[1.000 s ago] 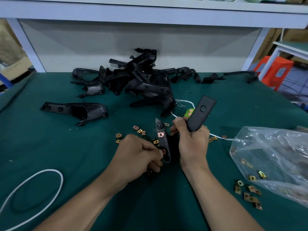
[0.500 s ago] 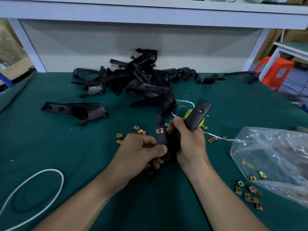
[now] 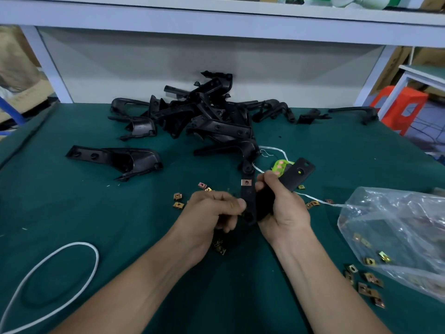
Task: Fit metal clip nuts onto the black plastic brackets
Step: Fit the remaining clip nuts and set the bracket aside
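Right hand (image 3: pixel 283 208): wrapped around the middle of the held bracket (image 3: pixel 249 201), keeping it lifted off the table (image 3: pixel 72 213) so both its arms stay reachable.
Left hand (image 3: pixel 214 210): fingers curled, thumb pressed against the lower end of the bracket's near arm; it seems to be pushing a clip nut on there, though the nut itself is hidden.
Fitted clip nut (image 3: pixel 246 182): already seated higher on the same arm.
Bracket's other arm (image 3: pixel 298 173): points toward the far right edge, its hole still bare.
Loose clip nuts (image 3: pixel 178 200): scattered near the table's middle, within the left hand's reach; more (image 3: pixel 368 283) lie by the plastic bag (image 3: pixel 397 237) at the right edge.
Bracket pile (image 3: pixel 204 116): heaped along the far edge, likely waiting for nuts.
Single bracket (image 3: pixel 115 159): apart, left of the pile.
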Tool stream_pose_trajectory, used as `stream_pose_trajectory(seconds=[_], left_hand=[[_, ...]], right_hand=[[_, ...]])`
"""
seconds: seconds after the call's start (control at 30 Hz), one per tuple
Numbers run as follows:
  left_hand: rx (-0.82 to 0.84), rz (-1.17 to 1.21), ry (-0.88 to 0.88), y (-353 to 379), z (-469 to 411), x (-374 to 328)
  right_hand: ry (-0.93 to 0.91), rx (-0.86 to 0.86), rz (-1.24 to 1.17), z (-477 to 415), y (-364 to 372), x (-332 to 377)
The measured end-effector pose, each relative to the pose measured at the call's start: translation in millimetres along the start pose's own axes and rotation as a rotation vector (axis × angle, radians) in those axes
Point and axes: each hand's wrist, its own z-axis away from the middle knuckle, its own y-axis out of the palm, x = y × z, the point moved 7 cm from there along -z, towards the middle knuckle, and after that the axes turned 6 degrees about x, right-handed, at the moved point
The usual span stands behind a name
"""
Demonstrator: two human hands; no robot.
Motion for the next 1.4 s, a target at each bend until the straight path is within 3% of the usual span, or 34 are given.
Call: stream_pose_trajectory(seconds=[0.43, 0.57, 0.77, 0.97, 1.2, 1.4], left_hand=[[-0.128, -0.081, 0.075, -1, 11, 7], [-0.180, -0.126, 0.092, 6, 17, 8], [-0.402, -0.797, 0.249, 3, 29, -19], [-0.495, -0.922, 0.340, 0, 33, -26], [-0.509, -1.111, 0.400, 12, 34, -52], [-0.208, -0.729, 0.544, 65, 20, -90]], right_hand=[[-0.324, 0.006, 0.189, 5, 2, 17], [-0.300, -0.020, 0.194, 7, 1, 14], [-0.201, -0.012, 0.081, 5, 5, 3], [-0.161, 0.062, 0.095, 7, 12, 2], [-0.124, 0.130, 0.191, 29, 22, 38], [-0.087, 0.212, 0.429, 67, 10, 111]])
